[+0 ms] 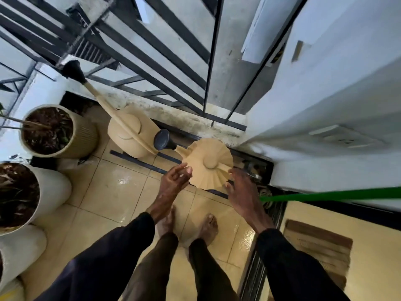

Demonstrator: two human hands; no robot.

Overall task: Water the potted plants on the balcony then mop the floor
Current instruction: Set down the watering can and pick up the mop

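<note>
Two beige watering cans stand by the balcony railing [152,68]: a ribbed one [208,164] between a person's spread, empty left hand [175,181] and right hand [240,192], a smooth one [130,135] beside it. Two pots [58,131] [28,192] hold soil and dry leaves. Wet floor tiles [112,192] lie open between. No writing is legible.

Two beige watering cans are standing by the far railing: one at centre [130,135] and one to its right [208,164]. Three plant pots are lining the left edge: a ribbed one [84,135], a white one [54,190] and a nearer white one [21,253]. Two hands, left [175,181] and right [240,190], are reaching forward with spread fingers, and two bare feet are showing.
</note>
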